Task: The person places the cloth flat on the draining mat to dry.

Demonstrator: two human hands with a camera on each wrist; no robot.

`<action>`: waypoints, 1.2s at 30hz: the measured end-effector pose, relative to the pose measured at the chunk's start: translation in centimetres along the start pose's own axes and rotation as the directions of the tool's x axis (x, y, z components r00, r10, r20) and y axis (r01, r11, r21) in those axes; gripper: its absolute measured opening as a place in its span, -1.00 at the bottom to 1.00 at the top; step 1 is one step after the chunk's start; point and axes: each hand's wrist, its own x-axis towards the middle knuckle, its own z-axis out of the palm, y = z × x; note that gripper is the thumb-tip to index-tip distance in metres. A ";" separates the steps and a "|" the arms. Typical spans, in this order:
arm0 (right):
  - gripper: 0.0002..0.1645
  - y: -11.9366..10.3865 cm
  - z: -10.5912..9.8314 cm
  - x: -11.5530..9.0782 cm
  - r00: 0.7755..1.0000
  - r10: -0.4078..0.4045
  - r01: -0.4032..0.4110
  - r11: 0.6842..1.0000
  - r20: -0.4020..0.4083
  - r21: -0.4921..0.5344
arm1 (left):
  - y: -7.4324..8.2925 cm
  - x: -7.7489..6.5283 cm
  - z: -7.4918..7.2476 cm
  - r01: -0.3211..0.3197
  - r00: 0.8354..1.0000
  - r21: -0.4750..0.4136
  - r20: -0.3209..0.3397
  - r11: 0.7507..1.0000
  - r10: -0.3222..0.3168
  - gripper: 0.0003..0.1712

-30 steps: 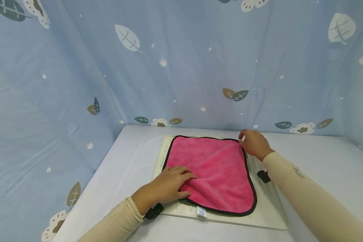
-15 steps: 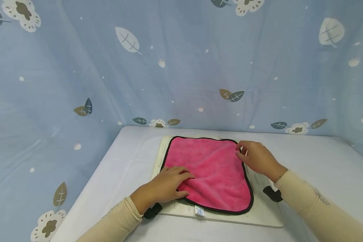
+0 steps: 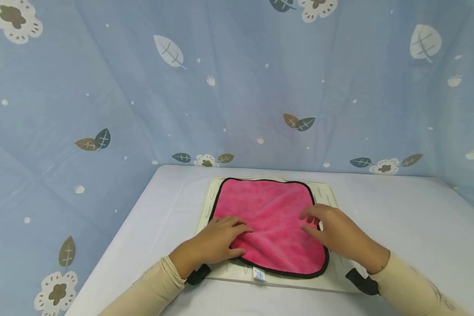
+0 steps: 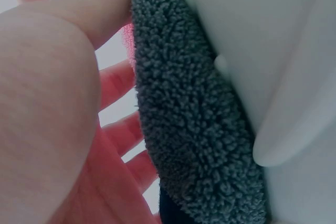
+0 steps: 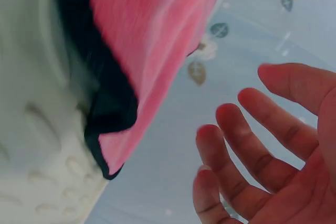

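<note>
A pink towel (image 3: 266,206) with a dark trim lies spread over a cream board (image 3: 327,193) with raised ridges. My left hand (image 3: 217,240) rests on the towel's front left part, fingers extended and slightly spread. In the left wrist view, the towel's fuzzy grey underside (image 4: 178,98) shows between the hand and the board. Over the towel's right edge hovers my right hand (image 3: 335,230), its fingers loosely bent and holding nothing. The right wrist view shows that hand (image 5: 262,156) apart from the towel, whose trimmed corner (image 5: 113,114) is folded a little.
The board lies on a table with a white cover (image 3: 395,210). A blue curtain (image 3: 237,96) printed with leaves and flowers stands behind and along the left side. A small white tag (image 3: 259,274) sticks out at the towel's front edge. Dark straps (image 3: 361,281) sit at both wrists.
My right hand has left the towel's far right corner and moved toward me along the right edge. My left hand has stayed on the towel. The view has shifted slightly.
</note>
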 end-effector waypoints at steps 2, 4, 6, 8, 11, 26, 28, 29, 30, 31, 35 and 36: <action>-0.76 -0.5 0.2 -0.4 1.000 -0.008 0.008 1.000 0.012 0.012 | 0.0 0.0 0.0 0.000 1.000 0.001 0.000 1.000 0.000 -0.40; -0.75 -0.9 0.5 -0.7 0.999 -0.012 0.011 1.000 0.033 0.028 | 0.0 -0.1 0.0 0.000 1.000 0.002 -0.001 1.000 0.000 -0.40; -0.74 -1.3 0.8 -1.1 0.998 -0.021 0.018 0.999 0.061 0.045 | 0.0 -0.1 0.0 0.002 1.000 0.000 0.000 1.000 -0.002 -0.40; -0.73 -1.5 1.0 -1.4 0.995 -0.032 0.026 0.998 0.097 0.059 | 0.0 -0.1 0.0 0.005 1.000 -0.003 0.002 1.000 -0.005 -0.40; -0.73 -1.7 1.4 -1.8 0.987 -0.053 0.042 0.996 0.151 0.074 | 0.0 -0.2 0.1 0.008 1.000 -0.007 0.004 1.000 -0.008 -0.40; -0.72 -1.3 3.0 -3.2 0.960 -0.075 0.071 0.997 0.271 0.025 | -0.2 0.1 0.7 0.006 1.000 0.010 0.019 1.000 -0.006 -0.38; -0.69 -1.3 3.0 -3.3 0.956 -0.065 0.063 0.998 0.287 0.016 | -0.3 0.1 0.7 0.005 1.000 0.010 0.015 1.000 -0.005 -0.38; -0.67 -1.4 3.0 -3.4 0.955 -0.064 0.063 0.998 0.289 0.012 | -0.3 0.0 0.6 0.005 1.000 0.007 0.013 1.000 -0.005 -0.38; -0.65 -1.4 3.0 -3.4 0.955 -0.064 0.065 0.998 0.291 0.008 | -0.2 0.0 0.6 0.004 1.000 0.004 0.011 1.000 -0.004 -0.38; -0.63 -1.4 3.1 -3.5 0.954 -0.065 0.067 0.998 0.291 0.004 | -0.2 0.0 0.5 0.004 1.000 0.001 0.011 1.000 -0.004 -0.39; -0.63 -1.4 3.1 -3.6 0.955 -0.083 0.089 0.996 0.283 -0.005 | -0.1 0.0 0.4 0.002 1.000 -0.006 0.011 1.000 -0.002 -0.39; -0.63 -1.3 3.2 -3.6 0.955 -0.087 0.093 0.996 0.283 -0.007 | 0.0 0.0 0.4 0.003 1.000 -0.006 0.012 1.000 -0.003 -0.39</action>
